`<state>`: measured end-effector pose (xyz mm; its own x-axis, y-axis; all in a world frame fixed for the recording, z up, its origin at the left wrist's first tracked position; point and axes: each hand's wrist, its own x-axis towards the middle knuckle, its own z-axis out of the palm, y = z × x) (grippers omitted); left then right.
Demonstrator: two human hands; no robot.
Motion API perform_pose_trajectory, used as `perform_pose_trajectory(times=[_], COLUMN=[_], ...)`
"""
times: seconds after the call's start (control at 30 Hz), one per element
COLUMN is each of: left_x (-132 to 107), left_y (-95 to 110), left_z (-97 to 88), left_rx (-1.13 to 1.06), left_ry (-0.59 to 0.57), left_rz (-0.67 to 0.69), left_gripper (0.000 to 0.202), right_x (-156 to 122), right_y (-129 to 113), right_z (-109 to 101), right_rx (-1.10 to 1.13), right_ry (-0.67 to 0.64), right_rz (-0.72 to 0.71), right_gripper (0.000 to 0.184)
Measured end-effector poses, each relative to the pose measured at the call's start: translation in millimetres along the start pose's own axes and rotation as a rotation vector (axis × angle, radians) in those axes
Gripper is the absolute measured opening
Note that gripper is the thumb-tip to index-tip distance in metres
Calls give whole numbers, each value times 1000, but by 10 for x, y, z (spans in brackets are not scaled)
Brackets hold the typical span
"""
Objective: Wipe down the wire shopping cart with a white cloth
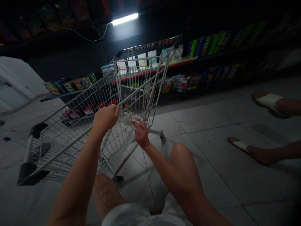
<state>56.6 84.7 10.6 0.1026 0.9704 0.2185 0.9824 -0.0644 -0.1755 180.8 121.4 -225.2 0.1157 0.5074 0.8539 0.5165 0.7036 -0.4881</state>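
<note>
A wire shopping cart stands in front of me, turned sideways, with black corner caps and a dark panel in its basket. My left hand is wrapped round the cart's upper side rail. Lower and to the right, my right hand pinches a crumpled whitish cloth. The cloth lies against the wire side of the cart, or very close to it. Parts of the cloth are hidden by my fingers.
Shelves with books and packets run behind the cart under a lit tube lamp. Another person's sandalled feet are at the right on the tiled floor. A caster sits near my knee.
</note>
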Motion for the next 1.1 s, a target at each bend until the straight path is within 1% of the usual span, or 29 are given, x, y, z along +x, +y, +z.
perform_pose_trajectory(times=[0.1,0.17,0.2,0.23,0.3,0.4,0.5,0.57,0.63,0.67,0.73,0.77,0.83,0.87,0.9,0.93,1.0,1.1], left_x=[9,1,-2,-3,-1,2,-7,-22,-39,-48,-64,-71,-84,-88,-92,-96,-100,-104], left_y=[-4,-4,0,5,18,26,14,-1,-13,-17,-18,-16,-11,-8,-7,-7,-13,-32], left_z=[46,56,58,59,62,68,74,76,75,73,67,64,56,53,51,50,55,72], left_rx=[19,29,31,32,35,39,36,32,28,27,29,31,37,40,43,46,48,46], left_ry=[34,35,35,38,54,70,62,63,64,65,63,62,63,64,66,69,74,82], left_rz=[-11,-20,-22,-22,-25,-36,-37,-35,-36,-39,-44,-45,-45,-45,-46,-46,-44,-34], left_gripper=[55,54,54,55,55,53,52,53,53,53,54,54,53,53,52,52,53,53], right_x=[522,728,770,770,665,327,-41,-165,-112,-16,277,447,759,876,960,1007,1001,777], right_y=[-1,10,24,43,91,169,254,319,376,389,367,326,201,130,65,15,-19,88], right_z=[2,64,103,141,204,233,171,85,-16,-61,-115,-115,-53,3,68,135,250,328], right_rx=[9,12,17,18,6,-23,7,24,25,25,29,33,41,48,60,77,122,149], right_ry=[1,-20,-26,-29,-34,-65,-105,-112,-60,-7,119,167,203,207,214,227,261,271], right_rz=[-32,-51,-62,-73,-83,-52,11,44,69,77,75,60,17,7,11,30,80,105], right_gripper=[64,66,66,64,57,47,40,35,32,31,30,28,21,21,25,28,28,20])
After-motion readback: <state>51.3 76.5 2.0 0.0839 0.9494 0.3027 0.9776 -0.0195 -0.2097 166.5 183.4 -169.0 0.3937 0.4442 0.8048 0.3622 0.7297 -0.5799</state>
